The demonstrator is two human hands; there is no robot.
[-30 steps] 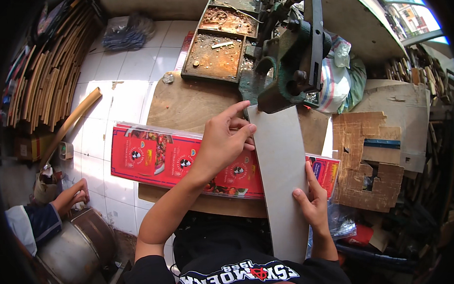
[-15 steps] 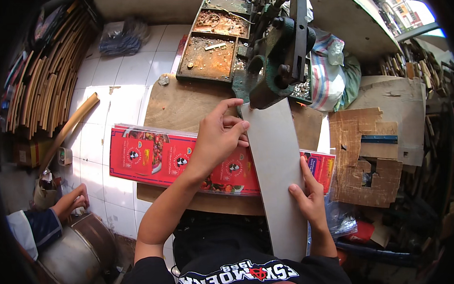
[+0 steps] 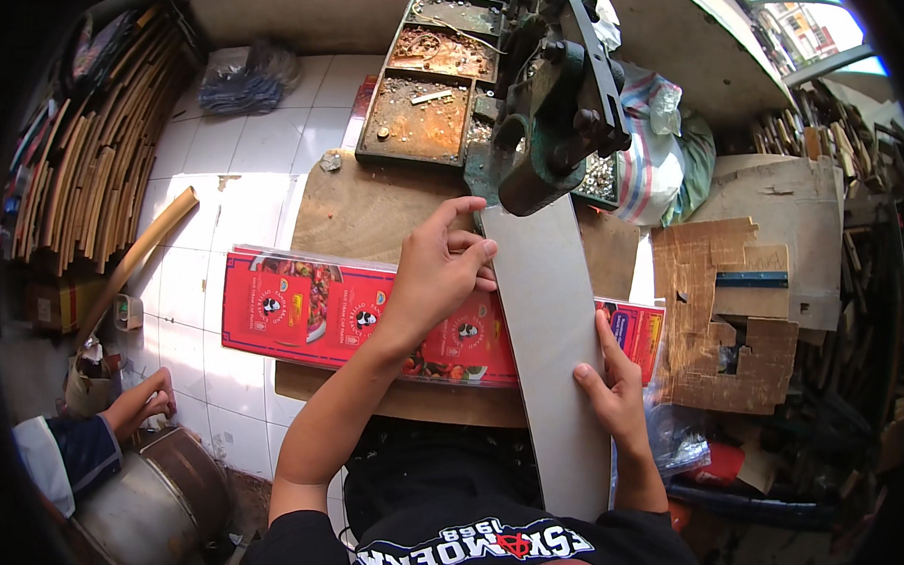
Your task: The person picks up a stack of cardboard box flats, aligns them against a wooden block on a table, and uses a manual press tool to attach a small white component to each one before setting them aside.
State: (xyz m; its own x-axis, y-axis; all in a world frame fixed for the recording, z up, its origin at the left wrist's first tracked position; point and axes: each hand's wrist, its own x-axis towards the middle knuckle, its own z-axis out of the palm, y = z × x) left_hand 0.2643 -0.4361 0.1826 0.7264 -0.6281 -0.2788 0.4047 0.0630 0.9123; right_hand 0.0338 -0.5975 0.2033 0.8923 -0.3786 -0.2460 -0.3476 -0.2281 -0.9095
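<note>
I have my right grip [image 3: 620,401] holding the long grey board [image 3: 554,359] by its right edge, thumb on top. My left grip [image 3: 440,268] is half curled by the board's far left corner; I can't tell if it pinches it. The board's far end is at the dark green machine [image 3: 537,155]. I see red sheets [image 3: 293,298] lying across the wooden bench [image 3: 360,206], under the board.

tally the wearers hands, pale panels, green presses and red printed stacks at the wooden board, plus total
Bare hands, left hand and right hand: 2
Long pale grey flat panel: 1
Dark green metal press: 1
Red printed rectangular stack: 1
Total: 5
</note>
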